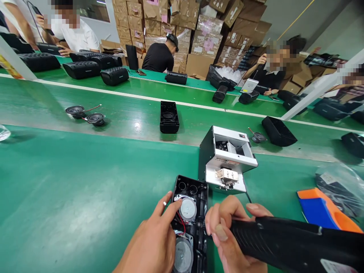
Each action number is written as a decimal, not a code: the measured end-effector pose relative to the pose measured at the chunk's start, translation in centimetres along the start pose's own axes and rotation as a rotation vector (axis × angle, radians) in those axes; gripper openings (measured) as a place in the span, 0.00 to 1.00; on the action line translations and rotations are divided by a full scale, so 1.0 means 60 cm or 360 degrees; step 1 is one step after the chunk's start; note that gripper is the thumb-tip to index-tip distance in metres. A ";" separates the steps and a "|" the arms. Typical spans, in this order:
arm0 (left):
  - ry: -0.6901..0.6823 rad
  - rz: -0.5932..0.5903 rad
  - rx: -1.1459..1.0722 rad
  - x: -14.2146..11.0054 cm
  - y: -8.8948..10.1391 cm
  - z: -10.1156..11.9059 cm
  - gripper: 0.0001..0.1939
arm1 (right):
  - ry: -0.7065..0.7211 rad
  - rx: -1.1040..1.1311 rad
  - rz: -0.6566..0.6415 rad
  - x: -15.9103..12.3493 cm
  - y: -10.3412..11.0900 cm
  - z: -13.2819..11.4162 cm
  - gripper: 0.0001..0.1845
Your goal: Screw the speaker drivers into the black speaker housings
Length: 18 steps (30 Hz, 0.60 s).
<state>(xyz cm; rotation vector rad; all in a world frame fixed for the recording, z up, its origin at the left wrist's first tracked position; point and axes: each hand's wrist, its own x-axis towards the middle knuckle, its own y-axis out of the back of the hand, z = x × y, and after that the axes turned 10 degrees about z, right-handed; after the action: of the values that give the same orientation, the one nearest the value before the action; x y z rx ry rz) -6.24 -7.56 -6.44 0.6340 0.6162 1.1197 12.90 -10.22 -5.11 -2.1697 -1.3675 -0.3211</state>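
Observation:
An open black speaker housing (190,189) lies on the green bench in front of me, with two round silver speaker drivers (187,208) and red wires inside. My left hand (155,239) rests on its left edge, fingers stretched onto the upper driver; a ring shows on one finger. My right hand (227,231) is closed around a black electric screwdriver (287,242), whose tip points at the housing's right rim.
A white-and-black screw feeder box (227,159) stands just behind the housing. A blue-and-orange item (324,210) and a plastic bag (341,185) lie at right. On the conveyor sit loose drivers (85,113), a housing (169,116) and black speakers. Other people work across the line before stacked cartons.

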 end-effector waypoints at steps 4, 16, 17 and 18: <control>-0.0025 0.0013 -0.0008 0.000 -0.006 -0.004 0.36 | 0.0154 -0.0041 -0.0069 -0.001 -0.010 0.005 0.24; -0.0093 0.0080 0.0053 0.008 -0.033 -0.030 0.42 | 0.0050 0.0032 -0.0077 -0.027 0.016 0.063 0.10; -0.0081 0.0080 0.0109 0.010 -0.037 -0.029 0.44 | 0.0024 0.0052 -0.0132 -0.028 0.018 0.072 0.07; -0.0059 0.0082 0.0183 0.012 -0.039 -0.027 0.44 | -0.0001 0.0065 -0.0210 -0.027 0.018 0.079 0.07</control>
<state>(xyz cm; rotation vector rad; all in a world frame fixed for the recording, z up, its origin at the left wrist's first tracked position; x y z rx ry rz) -5.78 -7.33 -9.33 0.7713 0.6387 1.1236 12.72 -9.13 -10.13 -2.0513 -1.5081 -0.3391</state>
